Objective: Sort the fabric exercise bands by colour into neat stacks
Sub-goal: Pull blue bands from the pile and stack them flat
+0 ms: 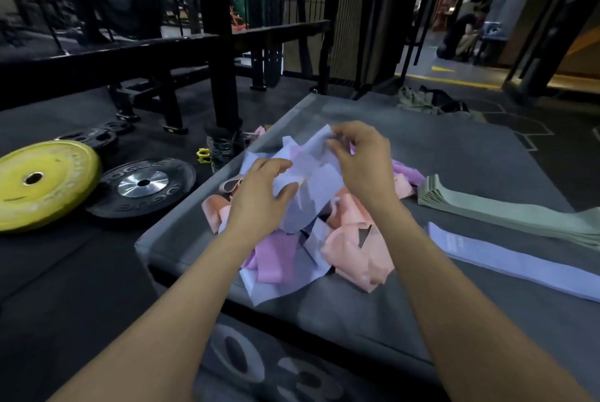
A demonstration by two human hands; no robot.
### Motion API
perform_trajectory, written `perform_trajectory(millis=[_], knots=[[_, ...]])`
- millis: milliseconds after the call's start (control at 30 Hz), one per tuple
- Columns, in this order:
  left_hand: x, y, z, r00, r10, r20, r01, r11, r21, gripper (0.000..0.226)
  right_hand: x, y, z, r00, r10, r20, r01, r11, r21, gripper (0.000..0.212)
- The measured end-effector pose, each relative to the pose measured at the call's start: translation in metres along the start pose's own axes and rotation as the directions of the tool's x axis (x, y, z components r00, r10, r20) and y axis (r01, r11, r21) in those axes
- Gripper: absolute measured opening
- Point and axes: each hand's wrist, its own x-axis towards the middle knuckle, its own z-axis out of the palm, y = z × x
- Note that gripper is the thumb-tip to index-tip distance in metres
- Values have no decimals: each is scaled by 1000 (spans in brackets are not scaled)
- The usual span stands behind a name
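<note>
- Your left hand (pixel 259 197) has its grip curled around a lavender band (pixel 311 180), thumb pressed into the fabric.
- Your right hand (pixel 360 161) pinches the same band's upper edge, fingers bent, wrist raised over the heap.
- Both forearms reach forward from the bottom of the view.
- The band lies on top of a mixed pile (pixel 324 239) of peach, pink and lavender bands on the grey bench (pixel 454 154).
- To your right sit 2 sorted stacks: green bands (pixel 506 210), then lavender bands (pixel 506 258) nearer you.
- On the floor to your left lie a yellow plate (pixel 42 184) and a black plate (pixel 143 187).
</note>
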Motion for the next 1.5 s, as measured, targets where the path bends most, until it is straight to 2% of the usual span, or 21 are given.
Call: perform_trajectory(millis=[100, 200, 367, 500, 567, 633, 833, 933, 1033, 1100, 1267, 1433, 1500], knots=[[1, 15, 2, 995, 26, -93, -32, 998, -62, 34, -1, -4, -13, 997, -69, -26, 69, 998, 0, 15], [2, 31, 12, 996, 54, -76, -65, 985, -157, 36, -10, -1, -25, 998, -60, 4, 60, 998, -10, 13], [-2, 56, 38, 996, 78, -33, -84, 941, -329, 47, -18, 9, -55, 988, 145, -44, -142, 987, 71, 11], [-8, 78, 46, 986, 160, 49, -121, 884, -451, 44, -19, 26, -73, 945, 309, -108, -292, 944, 153, 7], [-12, 83, 50, 977, 160, 138, -83, 890, -449, 39, -21, 32, -80, 924, 359, -129, -331, 923, 196, 11], [-15, 83, 55, 967, 180, 182, -101, 922, -373, 37, -23, 36, -83, 911, 391, -128, -358, 907, 221, 17], [-6, 79, 52, 989, 141, 52, -115, 931, -346, 25, -31, 29, -82, 912, 410, 16, -380, 830, 409, 13], [-5, 81, 47, 994, 106, 14, -92, 913, -398, 18, -36, 24, -81, 918, 381, 110, -391, 825, 409, 18], [1, 87, 40, 997, 71, -39, -81, 906, -415, 10, -40, 20, -83, 927, 350, 132, -374, 861, 344, 21], [8, 95, 31, 993, 99, -71, -119, 917, -381, 4, -39, 15, -88, 945, 305, 121, -327, 906, 270, 20], [27, 121, -3, 973, 209, -101, -231, 920, -318, 6, -22, -13, -104, 988, 140, 58, -146, 982, 120, 28], [46, 148, -33, 964, 243, -104, -264, 899, -350, 8, 9, -55, -118, 1000, -10, 18, 9, 999, 48, 7], [52, 159, -44, 959, 259, -117, -283, 896, -341, 9, 17, -69, -126, 999, -32, 2, 32, 998, 46, 12]])
